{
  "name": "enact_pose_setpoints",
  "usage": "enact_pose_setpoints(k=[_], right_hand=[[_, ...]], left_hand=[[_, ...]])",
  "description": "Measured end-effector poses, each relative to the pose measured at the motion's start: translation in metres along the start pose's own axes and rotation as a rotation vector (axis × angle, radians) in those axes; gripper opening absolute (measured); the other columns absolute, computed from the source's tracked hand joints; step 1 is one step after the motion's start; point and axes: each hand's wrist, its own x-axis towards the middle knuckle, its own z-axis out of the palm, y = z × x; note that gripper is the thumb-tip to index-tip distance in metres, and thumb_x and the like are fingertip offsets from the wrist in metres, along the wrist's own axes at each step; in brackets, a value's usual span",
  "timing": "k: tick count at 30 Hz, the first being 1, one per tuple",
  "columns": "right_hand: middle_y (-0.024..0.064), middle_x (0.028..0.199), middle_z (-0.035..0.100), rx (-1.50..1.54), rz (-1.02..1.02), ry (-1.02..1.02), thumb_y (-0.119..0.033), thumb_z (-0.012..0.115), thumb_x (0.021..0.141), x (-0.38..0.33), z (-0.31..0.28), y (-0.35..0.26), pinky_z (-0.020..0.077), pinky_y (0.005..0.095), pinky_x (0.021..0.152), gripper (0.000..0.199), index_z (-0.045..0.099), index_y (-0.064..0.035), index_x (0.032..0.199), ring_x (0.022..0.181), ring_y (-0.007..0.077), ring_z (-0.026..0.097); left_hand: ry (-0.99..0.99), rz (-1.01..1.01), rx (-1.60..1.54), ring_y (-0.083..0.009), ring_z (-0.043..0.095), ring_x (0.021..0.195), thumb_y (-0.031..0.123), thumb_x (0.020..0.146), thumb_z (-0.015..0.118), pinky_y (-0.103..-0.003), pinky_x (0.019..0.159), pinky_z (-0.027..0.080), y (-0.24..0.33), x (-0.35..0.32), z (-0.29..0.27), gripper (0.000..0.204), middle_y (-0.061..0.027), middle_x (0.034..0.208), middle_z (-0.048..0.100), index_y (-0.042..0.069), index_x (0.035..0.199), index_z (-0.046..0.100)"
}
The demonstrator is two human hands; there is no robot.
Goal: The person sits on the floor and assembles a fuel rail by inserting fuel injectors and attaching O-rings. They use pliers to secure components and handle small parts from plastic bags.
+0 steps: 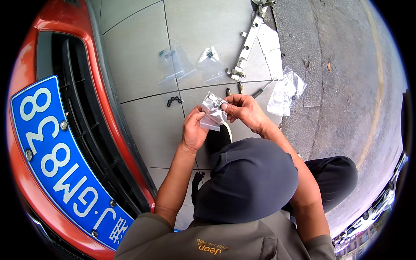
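Note:
A small clear plastic bag (211, 116) is held between my two hands above the tiled floor. My left hand (193, 129) pinches its left edge between thumb and fingers. The fingers of my right hand (246, 112) close on the bag's upper right part, near a dark spot that I cannot make out. Just left of the bag, several black rubber O-rings (174, 101) lie in a loose cluster on the tiles. Beyond my right hand lie two small metal fittings (241, 88), (229, 92) and a screwdriver (258, 93) with a dark handle.
A long metal rail (251, 43) lies on the far tiles. Two clear bags with small dark rings (173, 67), (210, 60) lie left of it. Another clear bag (286, 97) rests at the pavement edge. A red car's front bumper (97, 65) with a blue plate stands at the left.

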Motion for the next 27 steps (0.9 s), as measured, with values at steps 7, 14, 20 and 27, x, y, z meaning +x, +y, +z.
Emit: enact_pose_setpoints(k=[7, 14, 20, 27], right_hand=[[0.0028, 0.075, 0.063, -0.445, 0.023, 0.006, -0.022, 0.076, 0.090, 0.002, -0.006, 0.015, 0.0470, 0.0275, 0.061, 0.026, 0.068, 0.0011, 0.099, 0.066, 0.0107, 0.056], [0.0108, 0.086, 0.071, -0.254, 0.192, 0.043, -0.031, 0.078, 0.088, 0.003, -0.001, 0.045, 0.0552, 0.0318, 0.069, 0.040, 0.070, 0.0050, 0.105, 0.072, 0.0172, 0.066], [0.0072, 0.087, 0.070, -0.122, 0.282, -0.163, -0.022, 0.071, 0.094, 0.003, 0.003, 0.045, 0.0551, 0.0279, 0.067, 0.026, 0.070, 0.0019, 0.104, 0.078, 0.0151, 0.067], [0.0041, 0.084, 0.067, 0.119, 0.116, 0.026, -0.016, 0.065, 0.098, 0.003, 0.007, 0.036, 0.0538, 0.0287, 0.066, 0.016, 0.068, -0.0006, 0.098, 0.075, 0.0124, 0.063]], left_hand=[[0.079, 0.004, 0.420, -0.0113, 0.064, 0.080, 0.023, 0.100, 0.063, -0.025, 0.074, 0.053, -0.017, 0.003, -0.009, 0.026, -0.0047, 0.093, 0.069, 0.000, 0.111, 0.065], [0.271, -0.068, 0.266, -0.0137, 0.064, 0.081, 0.024, 0.101, 0.063, -0.032, 0.072, 0.057, -0.038, 0.003, -0.033, 0.020, -0.0064, 0.096, 0.070, 0.004, 0.106, 0.065], [0.323, 0.048, 0.023, -0.0175, 0.063, 0.096, 0.023, 0.104, 0.058, -0.039, 0.087, 0.057, -0.033, 0.007, -0.033, 0.017, -0.0134, 0.119, 0.066, 0.009, 0.112, 0.056], [0.371, 0.098, -0.085, -0.0190, 0.063, 0.099, 0.023, 0.104, 0.057, -0.042, 0.092, 0.055, -0.026, 0.006, -0.018, 0.013, -0.0137, 0.123, 0.065, 0.012, 0.109, 0.052]])
